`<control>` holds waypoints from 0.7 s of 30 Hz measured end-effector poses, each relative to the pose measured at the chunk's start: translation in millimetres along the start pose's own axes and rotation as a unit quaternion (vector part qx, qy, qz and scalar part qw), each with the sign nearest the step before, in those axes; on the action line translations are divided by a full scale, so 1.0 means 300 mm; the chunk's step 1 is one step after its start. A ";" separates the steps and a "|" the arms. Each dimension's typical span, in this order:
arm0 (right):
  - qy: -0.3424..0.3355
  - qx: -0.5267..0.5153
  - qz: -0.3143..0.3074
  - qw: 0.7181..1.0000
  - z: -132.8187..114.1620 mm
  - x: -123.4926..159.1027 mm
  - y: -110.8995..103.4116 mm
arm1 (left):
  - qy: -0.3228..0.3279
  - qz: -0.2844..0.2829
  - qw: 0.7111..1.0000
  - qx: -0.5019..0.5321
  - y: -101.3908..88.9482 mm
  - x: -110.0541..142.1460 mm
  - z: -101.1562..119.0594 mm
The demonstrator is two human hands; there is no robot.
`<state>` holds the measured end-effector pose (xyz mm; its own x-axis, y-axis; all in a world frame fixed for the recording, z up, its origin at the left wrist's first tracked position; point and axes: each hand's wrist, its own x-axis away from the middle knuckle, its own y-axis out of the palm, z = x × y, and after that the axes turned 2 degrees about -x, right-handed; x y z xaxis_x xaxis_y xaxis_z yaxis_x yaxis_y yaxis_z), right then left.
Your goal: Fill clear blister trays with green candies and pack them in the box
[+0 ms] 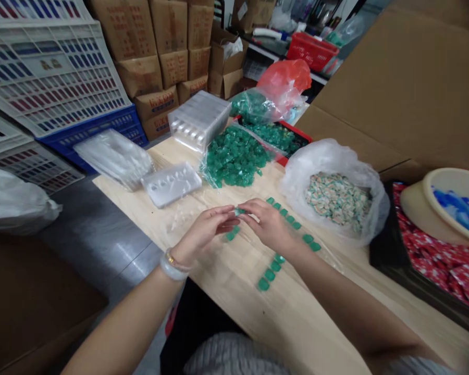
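My left hand point(207, 229) and my right hand point(266, 224) meet over the wooden table point(305, 323), fingertips pinched together on a small green wrapped candy point(239, 211). A clear plastic tray point(320, 250) lies under my hands, with rows of green candies point(270, 271) set in it. More green candies point(287, 212) line up beyond my right hand. A pale bangle sits on my left wrist.
A heap of green candies point(234, 156) in clear plastic lies further back. A white bag of multicoloured candies point(338, 198) sits to the right. Clear empty trays point(172, 182), a stack of trays point(199, 120), red sachets point(449, 265), crates and cardboard boxes surround the table.
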<state>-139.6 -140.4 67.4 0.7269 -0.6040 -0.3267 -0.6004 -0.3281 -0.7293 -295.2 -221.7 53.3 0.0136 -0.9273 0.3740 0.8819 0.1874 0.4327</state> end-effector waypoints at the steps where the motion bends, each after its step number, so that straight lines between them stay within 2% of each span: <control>1: 0.015 -0.003 0.002 1.000 -0.005 0.030 0.005 | 0.041 0.029 0.996 -0.080 -0.020 0.036 -0.021; 3: 0.061 -0.014 0.003 0.998 -0.013 0.100 0.034 | 0.138 0.062 0.953 -0.263 -0.062 0.112 -0.084; 6: 0.111 -0.029 -0.006 0.993 -0.023 0.190 0.112 | 0.238 0.027 0.839 -0.488 -0.107 0.201 -0.206; 8: 0.099 -0.016 -0.017 0.995 -0.029 0.216 0.162 | 0.262 0.015 0.779 -0.570 -0.118 0.227 -0.274; 10: 0.059 0.026 -0.048 0.997 -0.033 0.214 0.188 | 0.270 0.016 0.747 -0.607 -0.118 0.229 -0.314; 12: 0.017 0.084 -0.106 0.991 -0.033 0.195 0.187 | 0.272 0.006 0.735 -0.622 -0.113 0.219 -0.326; 15: -0.036 0.131 -0.190 0.972 -0.028 0.164 0.158 | 0.276 -0.002 0.733 -0.621 -0.110 0.207 -0.318; 17: -0.070 0.131 -0.214 0.966 -0.022 0.156 0.148 | 0.281 -0.006 0.738 -0.614 -0.111 0.206 -0.310; 21: -0.113 0.117 -0.218 0.962 0.002 0.183 0.170 | 0.287 -0.014 0.748 -0.599 -0.114 0.206 -0.310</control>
<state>-130.2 -190.0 11.8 0.9626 -0.2635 -0.0632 -0.1504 -0.3256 -0.9335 -280.6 -315.5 -14.7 -0.1161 -0.9762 -0.1832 0.6705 0.0591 -0.7396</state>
